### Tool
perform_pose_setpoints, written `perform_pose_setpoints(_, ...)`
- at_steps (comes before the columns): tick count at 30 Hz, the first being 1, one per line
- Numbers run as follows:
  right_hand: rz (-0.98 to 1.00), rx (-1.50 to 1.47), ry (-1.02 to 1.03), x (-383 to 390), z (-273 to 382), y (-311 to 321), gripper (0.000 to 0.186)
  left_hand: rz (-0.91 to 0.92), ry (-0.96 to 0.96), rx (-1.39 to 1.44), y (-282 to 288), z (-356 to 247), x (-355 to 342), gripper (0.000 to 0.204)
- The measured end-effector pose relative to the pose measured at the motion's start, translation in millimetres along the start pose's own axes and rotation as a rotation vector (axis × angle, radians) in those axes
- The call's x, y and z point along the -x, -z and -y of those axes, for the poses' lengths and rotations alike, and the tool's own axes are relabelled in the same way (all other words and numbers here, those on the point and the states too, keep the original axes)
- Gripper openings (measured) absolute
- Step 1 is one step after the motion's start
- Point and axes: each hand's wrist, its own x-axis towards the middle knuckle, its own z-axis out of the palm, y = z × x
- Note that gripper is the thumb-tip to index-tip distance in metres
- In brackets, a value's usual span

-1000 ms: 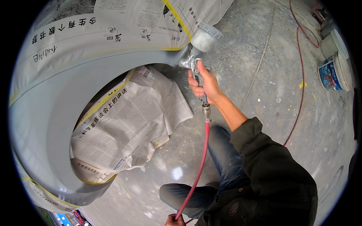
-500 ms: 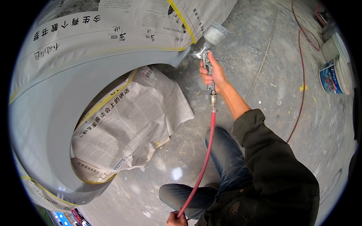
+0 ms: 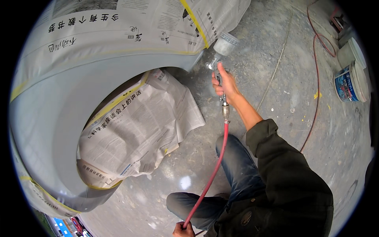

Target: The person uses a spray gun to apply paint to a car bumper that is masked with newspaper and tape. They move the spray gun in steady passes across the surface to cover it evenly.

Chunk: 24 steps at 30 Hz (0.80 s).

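Note:
My right hand (image 3: 227,85) is closed round the grip of a metal spray gun (image 3: 219,77), just off the front end of a grey car fender (image 3: 67,94). On top of the gun sits a whitish paint cup (image 3: 226,44), tilted to the right. A red air hose (image 3: 217,166) runs from the gun's base down to my left hand (image 3: 183,230), whose fingers wrap round it at the lower edge. Newspaper masking (image 3: 138,130) fills the wheel arch, and more newspaper with yellow tape (image 3: 196,21) covers the panel above the fender.
Concrete floor (image 3: 272,150) spreads round my bent knees, with paint spots on it. At the right stand plastic buckets, one with a blue label (image 3: 347,85). A dark red hose (image 3: 317,79) trails over the floor there. Small coloured items (image 3: 65,227) show at the lower left.
My right hand and the spray gun have moved slightly down and right in the picture. The car panel has also shifted a little right in view. Both grips are unchanged.

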Motion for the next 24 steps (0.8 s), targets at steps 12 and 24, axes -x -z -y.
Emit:
perform_pose_setpoints(12, 0.158, -0.01, 0.048, 40, 25, -39, 0.057, -0.06, 0.008, 0.034, 5, 18, 16, 0.017)
perform_pose_setpoints(24, 0.418, 0.12, 0.203, 117, 70, -146, 0.055, -0.161, 0.037, 0.139, 5, 50, 43, 0.014)
